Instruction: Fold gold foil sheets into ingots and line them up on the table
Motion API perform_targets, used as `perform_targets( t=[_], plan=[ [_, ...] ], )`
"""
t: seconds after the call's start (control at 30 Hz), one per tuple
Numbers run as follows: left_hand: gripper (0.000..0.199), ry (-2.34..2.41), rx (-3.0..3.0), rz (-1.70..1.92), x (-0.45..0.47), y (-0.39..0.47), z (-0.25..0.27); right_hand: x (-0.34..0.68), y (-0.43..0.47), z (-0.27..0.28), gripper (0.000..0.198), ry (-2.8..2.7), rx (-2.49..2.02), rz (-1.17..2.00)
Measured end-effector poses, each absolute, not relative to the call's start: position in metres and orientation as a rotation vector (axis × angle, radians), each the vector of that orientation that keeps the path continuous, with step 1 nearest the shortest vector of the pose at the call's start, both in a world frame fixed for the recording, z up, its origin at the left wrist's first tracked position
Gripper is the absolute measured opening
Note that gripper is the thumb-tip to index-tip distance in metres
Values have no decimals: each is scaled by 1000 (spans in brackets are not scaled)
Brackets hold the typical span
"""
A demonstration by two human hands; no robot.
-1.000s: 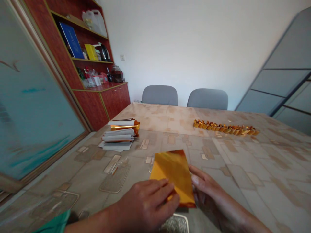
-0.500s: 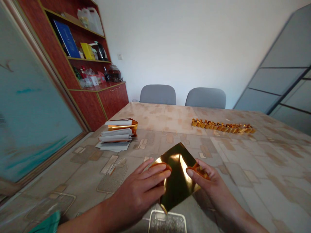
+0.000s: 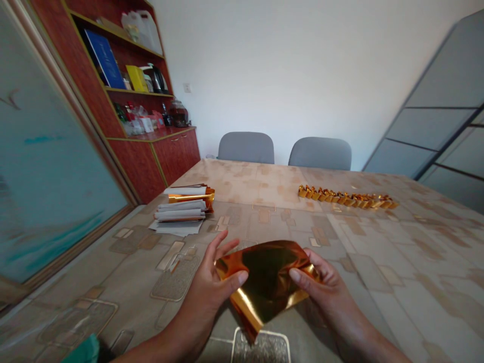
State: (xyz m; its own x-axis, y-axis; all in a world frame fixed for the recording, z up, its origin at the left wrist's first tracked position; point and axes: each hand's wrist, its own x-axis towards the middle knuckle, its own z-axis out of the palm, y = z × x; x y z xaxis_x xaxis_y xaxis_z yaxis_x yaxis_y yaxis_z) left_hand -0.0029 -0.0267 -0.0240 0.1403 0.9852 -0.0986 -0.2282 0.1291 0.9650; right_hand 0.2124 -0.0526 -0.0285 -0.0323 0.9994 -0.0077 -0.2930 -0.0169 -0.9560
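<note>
A shiny gold foil paper sheet [image 3: 270, 277] is held up between both hands above the near part of the table. My left hand [image 3: 215, 282] pinches its left side, thumb on top and the other fingers behind or raised. My right hand [image 3: 323, 280] grips the right corner, which looks creased or folded under the thumb. The sheet is bent, and a corner hangs down toward me. Its underside is hidden.
On the table [image 3: 260, 184], a stack of foil sheets with pale backs [image 3: 181, 212] lies at the left. A long row of folded gold pieces [image 3: 346, 196] lies at the right. Two grey chairs [image 3: 245, 146] stand behind, with a red shelf cabinet [image 3: 155, 161] at the back left.
My left hand has turned, so its thumb now lies on top of the sheet instead of its fingers. The sheet has tilted and bent; my right hand keeps its grip.
</note>
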Motion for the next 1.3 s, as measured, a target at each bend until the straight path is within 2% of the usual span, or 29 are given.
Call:
perform_targets(
  t=[0.03, 0.1, 0.17, 0.2, 0.3, 0.4, 0.6, 0.77, 1.0, 1.2, 1.3],
  plan=[
    [83, 974, 973, 1072, -3, -27, -23, 214, -53, -29, 22, -1018, -978, 1372],
    [57, 941, 1048, 952, -6, -28, -21, 218, -51, -32, 19, -1103, -992, 1326],
    [29, 938, 1343, 926, -12, -26, -19, 223, -48, -34, 12, -1273, -1037, 1170],
    [24, 921, 1554, 959, -15, -23, -17, 225, -46, -35, 10, -1358, -1068, 1057],
    [26, 572, 2319, 1175, -23, -11, -12, 231, -42, -31, 18, -1553, -1137, 727],
    [26, 304, 2825, 1239, -26, -1, -10, 234, -42, -20, 21, -1861, -1058, 435],
    [24, 389, 3128, 1011, -30, -6, -19, 237, -45, -15, 14, -2447, -959, 74],
    [28, 503, 3120, 704, -41, -15, -34, 235, -46, -20, 6, -2707, -1015, 33],
    [23, 622, 2950, 867, -43, -19, -48, 242, -60, -19, 17, -2627, -1041, 188],
    [23, 646, 2757, 895, -40, -26, -47, 252, -75, -18, 19, -2605, -1072, 342],
    [26, 715, 2654, 815, -40, -30, -44, 254, -77, -18, 13, -2517, -1115, 473]
  ],
)
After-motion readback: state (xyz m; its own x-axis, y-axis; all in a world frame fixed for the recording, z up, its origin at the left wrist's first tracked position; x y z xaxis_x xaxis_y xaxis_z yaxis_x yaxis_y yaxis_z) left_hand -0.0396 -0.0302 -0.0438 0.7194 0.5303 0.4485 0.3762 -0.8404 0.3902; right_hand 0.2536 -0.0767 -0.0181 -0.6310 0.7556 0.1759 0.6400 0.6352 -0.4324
